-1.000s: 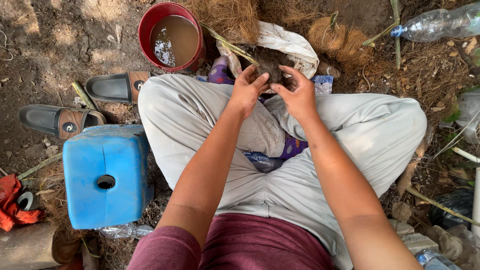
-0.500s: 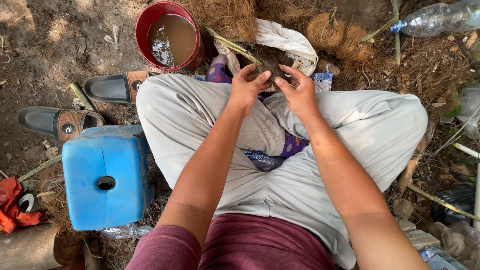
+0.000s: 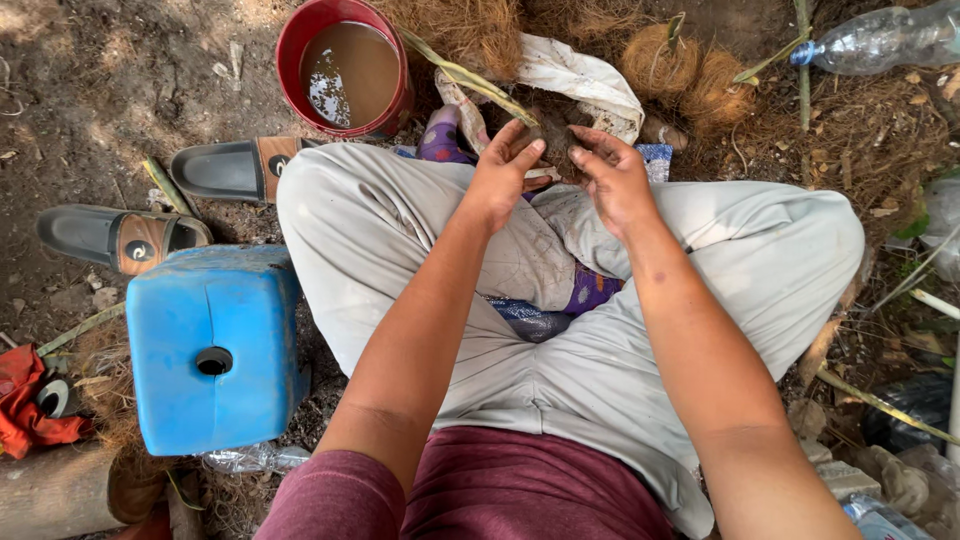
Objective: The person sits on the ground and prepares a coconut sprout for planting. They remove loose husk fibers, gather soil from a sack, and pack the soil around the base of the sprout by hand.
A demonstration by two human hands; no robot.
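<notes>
Left hand (image 3: pixel 503 175) and right hand (image 3: pixel 612 180) cup a dark, muddy fibrous clump (image 3: pixel 553 138) between them, fingers curled partly closed around it, above the crossed legs. Beyond the hands: white sack (image 3: pixel 580 72); to their left, red bucket (image 3: pixel 345 68) of brown water. Clump appears mid-kneading, shape unfinished; coconut husks (image 3: pixel 690 68) lie untouched nearby.

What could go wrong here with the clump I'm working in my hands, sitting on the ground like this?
1. The dark clump is pinched between the left hand and right hand over the light trousers, so crumbs would likely soil them.
2. The red bucket of muddy water stands close by the left knee; a knee shift might tip it.
3. Stiff stalks lie near the fingers and could scratch them.
</notes>
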